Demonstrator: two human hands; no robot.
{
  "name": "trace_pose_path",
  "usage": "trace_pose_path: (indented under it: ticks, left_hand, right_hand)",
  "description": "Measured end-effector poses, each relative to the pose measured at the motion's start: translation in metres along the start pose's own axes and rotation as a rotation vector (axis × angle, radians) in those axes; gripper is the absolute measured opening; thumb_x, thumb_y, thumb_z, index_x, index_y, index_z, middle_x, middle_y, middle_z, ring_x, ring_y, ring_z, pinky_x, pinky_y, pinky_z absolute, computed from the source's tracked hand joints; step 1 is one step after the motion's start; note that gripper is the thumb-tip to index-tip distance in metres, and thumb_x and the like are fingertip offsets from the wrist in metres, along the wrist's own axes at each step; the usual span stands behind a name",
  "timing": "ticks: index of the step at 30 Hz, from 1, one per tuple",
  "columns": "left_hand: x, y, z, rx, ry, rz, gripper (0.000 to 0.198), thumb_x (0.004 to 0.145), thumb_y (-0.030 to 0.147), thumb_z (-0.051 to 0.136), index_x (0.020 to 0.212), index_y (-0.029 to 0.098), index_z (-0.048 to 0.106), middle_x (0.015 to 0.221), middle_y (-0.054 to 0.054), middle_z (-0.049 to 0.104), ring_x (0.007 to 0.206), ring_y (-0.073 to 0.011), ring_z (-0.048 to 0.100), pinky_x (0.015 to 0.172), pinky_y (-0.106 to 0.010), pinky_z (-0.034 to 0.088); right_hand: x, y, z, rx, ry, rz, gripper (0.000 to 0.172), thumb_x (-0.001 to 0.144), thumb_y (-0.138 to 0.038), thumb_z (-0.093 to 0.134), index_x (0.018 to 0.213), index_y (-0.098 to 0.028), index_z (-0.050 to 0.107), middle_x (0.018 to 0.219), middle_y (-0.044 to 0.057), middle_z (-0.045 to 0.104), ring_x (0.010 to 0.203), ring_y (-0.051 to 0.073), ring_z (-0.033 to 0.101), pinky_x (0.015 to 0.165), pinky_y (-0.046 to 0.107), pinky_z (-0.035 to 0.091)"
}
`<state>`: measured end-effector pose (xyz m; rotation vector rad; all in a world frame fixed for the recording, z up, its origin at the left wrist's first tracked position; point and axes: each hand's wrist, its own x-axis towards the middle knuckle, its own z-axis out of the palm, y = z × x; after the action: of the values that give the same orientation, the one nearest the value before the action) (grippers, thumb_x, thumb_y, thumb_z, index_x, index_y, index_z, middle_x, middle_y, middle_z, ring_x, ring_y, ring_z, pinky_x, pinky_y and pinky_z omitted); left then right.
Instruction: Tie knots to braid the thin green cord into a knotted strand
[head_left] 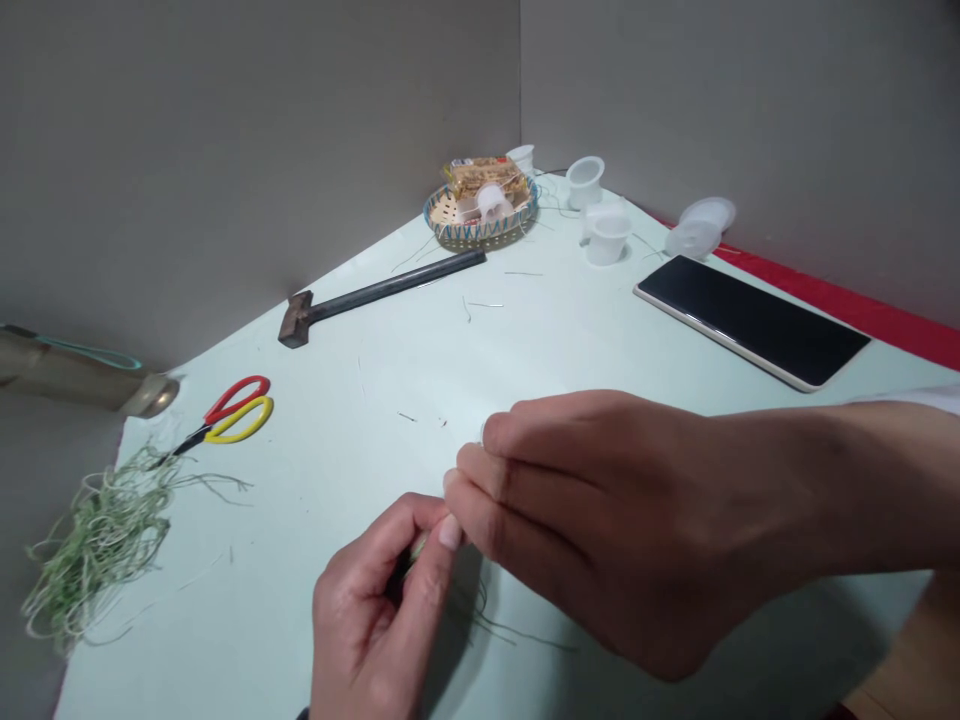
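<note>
Near the front of the pale table, my left hand (382,610) is closed, thumb and forefinger pinched together. A bit of pale green string shows inside its curl, and loose green string ends (514,633) trail out beneath both hands. My right hand (600,510) reaches in from the right with its fingers pressed together. Its fingertips meet those of the left hand, and whatever they grip is hidden behind them. To the left lies a tangled heap of green and white string (109,550). Scissors (225,415) with one red and one yellow handle rest against the heap.
A hammer (390,290) lies toward the back left, below a small basket (480,235) holding a packet. Several white plastic cups (607,240) and clear lids (701,228) stand at the back. At right is a phone (754,320); a metal cylinder (82,375) juts in left.
</note>
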<state>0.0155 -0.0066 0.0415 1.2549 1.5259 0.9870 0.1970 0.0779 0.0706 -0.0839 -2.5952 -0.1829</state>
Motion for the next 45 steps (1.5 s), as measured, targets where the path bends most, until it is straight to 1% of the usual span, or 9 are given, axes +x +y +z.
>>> trace_pose_path:
  ticks: [7, 12, 15, 18, 22, 27, 30, 37, 45]
  left_hand:
    - [-0.001, -0.001, 0.003, -0.145, 0.053, -0.006, 0.017, 0.08, 0.035, 0.065, 0.068, 0.022, 0.062, 0.059, 0.004, 0.051, 0.058, -0.0129, 0.041, 0.052, -0.023, 0.035]
    - [-0.001, -0.001, 0.005, -0.154, 0.101, -0.022, 0.015, 0.078, 0.032, 0.066, 0.069, 0.021, 0.062, 0.062, 0.002, 0.052, 0.057, -0.0136, 0.04, 0.054, -0.026, 0.034]
    - [-0.001, 0.001, 0.007, -0.14, 0.112, -0.045, 0.017, 0.078, 0.034, 0.066, 0.067, 0.02, 0.063, 0.061, 0.001, 0.053, 0.058, -0.0145, 0.042, 0.053, -0.026, 0.032]
    - [-0.001, 0.003, 0.008, -0.134, 0.093, -0.05, 0.02, 0.08, 0.034, 0.065, 0.066, 0.019, 0.064, 0.06, 0.001, 0.054, 0.058, -0.0137, 0.042, 0.052, -0.026, 0.031]
    - [-0.001, 0.005, 0.007, -0.135, 0.059, -0.092, 0.019, 0.081, 0.036, 0.064, 0.07, 0.02, 0.066, 0.063, 0.0, 0.055, 0.062, -0.0138, 0.043, 0.051, -0.025, 0.031]
    - [0.001, 0.007, 0.006, -0.155, 0.05, -0.124, 0.021, 0.08, 0.037, 0.064, 0.07, 0.018, 0.065, 0.064, -0.001, 0.054, 0.059, -0.0135, 0.039, 0.048, -0.026, 0.027]
    - [0.002, 0.005, 0.005, -0.153, 0.031, -0.142, 0.023, 0.08, 0.039, 0.064, 0.069, 0.019, 0.065, 0.06, 0.001, 0.049, 0.056, -0.0124, 0.033, 0.049, -0.027, 0.025]
    - [0.0, 0.001, 0.001, -0.17, -0.038, -0.204, 0.026, 0.082, 0.042, 0.06, 0.071, 0.019, 0.065, 0.054, 0.003, 0.033, 0.054, -0.0125, 0.025, 0.05, -0.03, 0.019]
    - [0.0, -0.001, 0.001, -0.21, -0.08, -0.249, 0.027, 0.082, 0.042, 0.06, 0.072, 0.018, 0.066, 0.055, 0.003, 0.031, 0.053, -0.0117, 0.023, 0.049, -0.03, 0.017]
  right_hand:
    - [0.0, -0.001, 0.002, 0.05, 0.051, 0.106, 0.034, 0.09, -0.01, 0.037, 0.095, -0.012, 0.07, 0.084, 0.008, 0.068, 0.064, 0.016, 0.05, 0.058, 0.03, 0.044]
    - [0.0, 0.002, 0.002, 0.176, -0.089, 0.247, 0.038, 0.095, -0.011, 0.028, 0.093, -0.015, 0.065, 0.088, 0.004, 0.064, 0.064, 0.013, 0.039, 0.063, 0.03, 0.037]
    - [0.001, 0.002, 0.001, 0.267, -0.185, 0.368, 0.029, 0.097, -0.013, 0.03, 0.094, -0.018, 0.058, 0.084, 0.0, 0.058, 0.059, 0.011, 0.031, 0.061, 0.028, 0.033]
    - [0.001, 0.003, -0.002, 0.393, -0.227, 0.466, 0.015, 0.096, -0.014, 0.038, 0.087, -0.02, 0.049, 0.08, -0.004, 0.051, 0.061, 0.01, 0.032, 0.061, 0.026, 0.032]
    - [-0.002, 0.005, -0.003, 0.706, -0.213, 0.581, 0.021, 0.098, -0.018, 0.033, 0.078, -0.02, 0.039, 0.074, -0.005, 0.042, 0.064, 0.008, 0.035, 0.064, 0.022, 0.036]
    - [-0.013, 0.011, 0.003, 0.697, -0.221, 0.458, 0.017, 0.092, -0.004, 0.035, 0.088, -0.017, 0.044, 0.082, -0.002, 0.043, 0.071, 0.008, 0.036, 0.068, 0.02, 0.038]
    - [-0.017, 0.015, 0.007, 0.675, -0.15, 0.408, 0.016, 0.088, -0.001, 0.042, 0.094, -0.014, 0.048, 0.086, 0.0, 0.05, 0.075, 0.008, 0.039, 0.07, 0.019, 0.038]
    - [-0.015, 0.018, 0.007, 0.773, -0.063, 0.451, 0.018, 0.084, 0.0, 0.05, 0.097, -0.01, 0.057, 0.083, 0.004, 0.058, 0.076, 0.009, 0.046, 0.072, 0.02, 0.042]
    - [-0.021, 0.015, 0.006, 0.822, -0.012, 0.478, 0.016, 0.086, -0.007, 0.052, 0.098, -0.009, 0.063, 0.081, 0.007, 0.062, 0.071, 0.011, 0.05, 0.068, 0.025, 0.043]
